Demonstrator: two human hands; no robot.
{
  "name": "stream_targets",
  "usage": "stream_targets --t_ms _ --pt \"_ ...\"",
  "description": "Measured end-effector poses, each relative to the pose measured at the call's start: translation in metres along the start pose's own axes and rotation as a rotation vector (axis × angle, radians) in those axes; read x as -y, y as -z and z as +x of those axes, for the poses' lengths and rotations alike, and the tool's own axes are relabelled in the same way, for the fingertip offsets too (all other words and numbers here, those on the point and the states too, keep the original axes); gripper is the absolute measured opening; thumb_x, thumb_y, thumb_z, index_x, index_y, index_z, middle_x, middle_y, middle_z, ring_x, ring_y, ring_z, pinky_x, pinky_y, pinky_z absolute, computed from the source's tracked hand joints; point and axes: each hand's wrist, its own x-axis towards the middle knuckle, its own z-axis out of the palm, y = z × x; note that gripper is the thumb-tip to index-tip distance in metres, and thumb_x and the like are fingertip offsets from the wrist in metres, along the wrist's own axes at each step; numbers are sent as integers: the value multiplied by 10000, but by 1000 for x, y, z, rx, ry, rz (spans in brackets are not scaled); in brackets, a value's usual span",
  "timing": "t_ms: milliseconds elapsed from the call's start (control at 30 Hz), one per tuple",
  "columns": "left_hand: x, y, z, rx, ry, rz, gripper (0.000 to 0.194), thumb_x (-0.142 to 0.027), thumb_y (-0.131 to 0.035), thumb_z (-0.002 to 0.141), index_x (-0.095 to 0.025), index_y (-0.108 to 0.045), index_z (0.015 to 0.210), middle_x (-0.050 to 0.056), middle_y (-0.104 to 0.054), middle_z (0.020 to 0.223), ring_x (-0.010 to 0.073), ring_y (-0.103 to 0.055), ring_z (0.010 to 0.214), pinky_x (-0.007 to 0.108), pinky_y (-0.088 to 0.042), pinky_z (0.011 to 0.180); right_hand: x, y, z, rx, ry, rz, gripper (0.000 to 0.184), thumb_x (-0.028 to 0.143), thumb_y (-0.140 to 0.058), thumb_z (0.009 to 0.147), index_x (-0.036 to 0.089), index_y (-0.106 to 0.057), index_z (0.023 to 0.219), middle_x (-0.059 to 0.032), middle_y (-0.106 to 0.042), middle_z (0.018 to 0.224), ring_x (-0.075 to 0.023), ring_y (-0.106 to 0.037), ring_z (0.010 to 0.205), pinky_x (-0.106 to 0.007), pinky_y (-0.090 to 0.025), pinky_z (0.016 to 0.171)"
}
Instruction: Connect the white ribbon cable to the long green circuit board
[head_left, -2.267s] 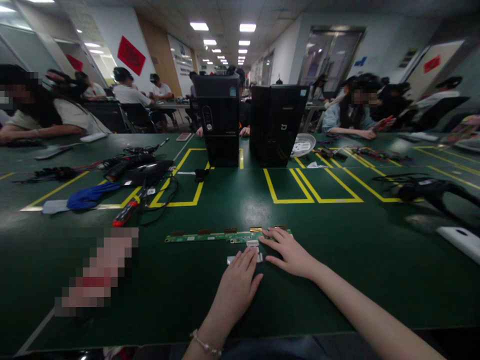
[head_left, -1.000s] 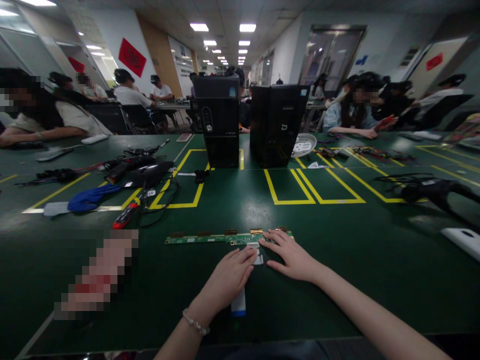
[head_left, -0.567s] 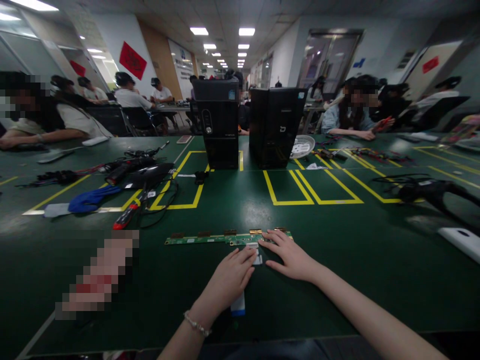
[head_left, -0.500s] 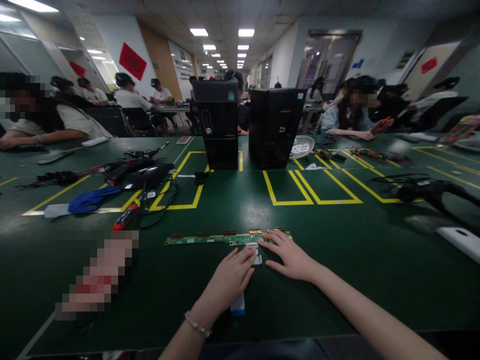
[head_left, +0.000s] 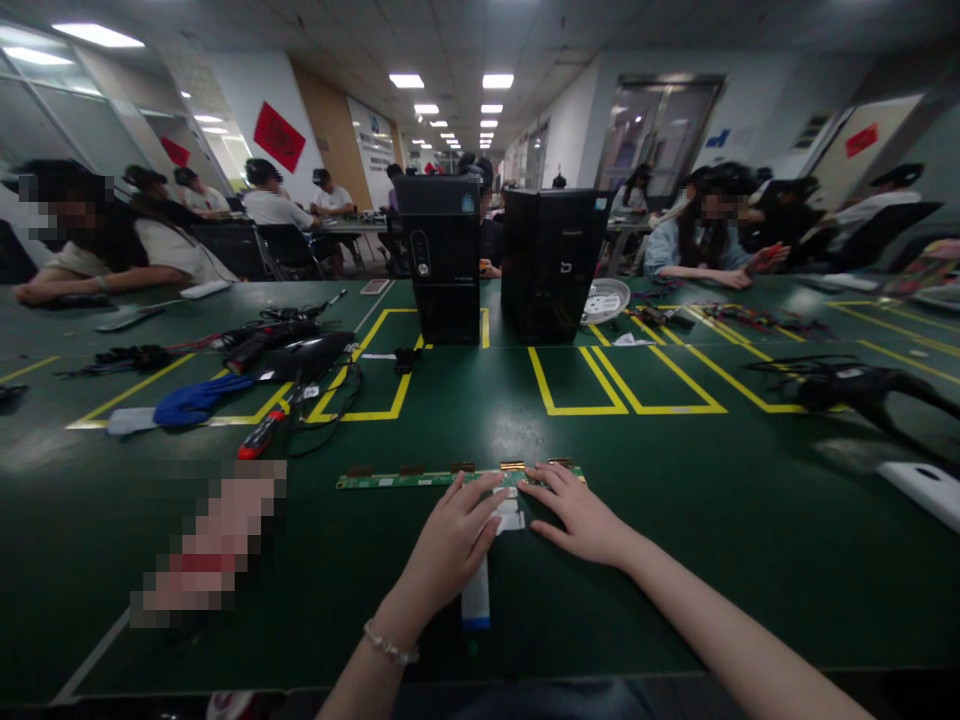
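A long, narrow green circuit board (head_left: 405,481) lies crosswise on the green table, with copper-coloured tabs along its far edge. My right hand (head_left: 574,512) rests flat with fingers spread, its fingertips on the right part of the board. Beside it, my left hand (head_left: 457,525) reaches over the middle of the board, fingers stretched out and slightly apart. A white flat ribbon cable (head_left: 475,597) with a blue end runs from under my left hand toward the table's near edge. Part of the white piece near the board's connector (head_left: 511,521) shows between my hands.
Two black computer towers (head_left: 448,265) stand at the table's middle. To the left lie a red-and-black screwdriver (head_left: 261,434), a blue glove (head_left: 196,402) and dark cables. A black stand-like part (head_left: 847,380) and a white device (head_left: 919,490) lie right. Several people sit around.
My left hand has moved slightly forward and left, and its fingers have spread from the white piece to over the board. My right hand stays on the board.
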Motion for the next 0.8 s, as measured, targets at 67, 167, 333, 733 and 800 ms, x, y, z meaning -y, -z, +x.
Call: stream_targets --t_ms 67,167,333,733,800 --pt "3 10 -6 -56 42 -4 359 -210 -382 984 -225 -533 1310 74 -562 1369 205 -502 1271 476 -358 1105 0 0 0 10 -9 -2 559 500 -446 933 266 -417 1440 -88 -392 1473 -282 -275 1393 -534 -254 1139" --pt "13 21 -23 -94 118 18 341 -227 -392 977 -200 -580 1260 83 -644 1242 216 -594 1144 427 -487 990 0 1 1 21 -22 6 540 496 -424 945 276 -418 1438 -79 -392 1473 -275 -272 1396 -530 -259 1140" --pt "43 21 -59 -135 215 107 318 -257 -424 955 -214 -639 1186 70 -681 1166 230 -644 1055 429 -535 921 0 3 1 24 -29 32 519 482 -424 949 290 -425 1432 -69 -395 1474 -269 -279 1396 -531 -261 1140" --pt "69 1 -85 -83 328 162 357 -283 -423 950 -189 -608 1241 108 -617 1277 261 -583 1154 498 -474 984 10 8 7 -81 82 63 383 275 -429 948 246 -533 1315 -101 -449 1404 -238 -360 1351 -486 -345 1104" --pt "68 1 -83 -81 329 158 360 -277 -421 949 -189 -605 1245 105 -616 1277 257 -577 1160 495 -468 992 15 10 10 -46 89 95 367 290 -430 953 253 -558 1295 -93 -447 1409 -237 -365 1347 -483 -343 1105"
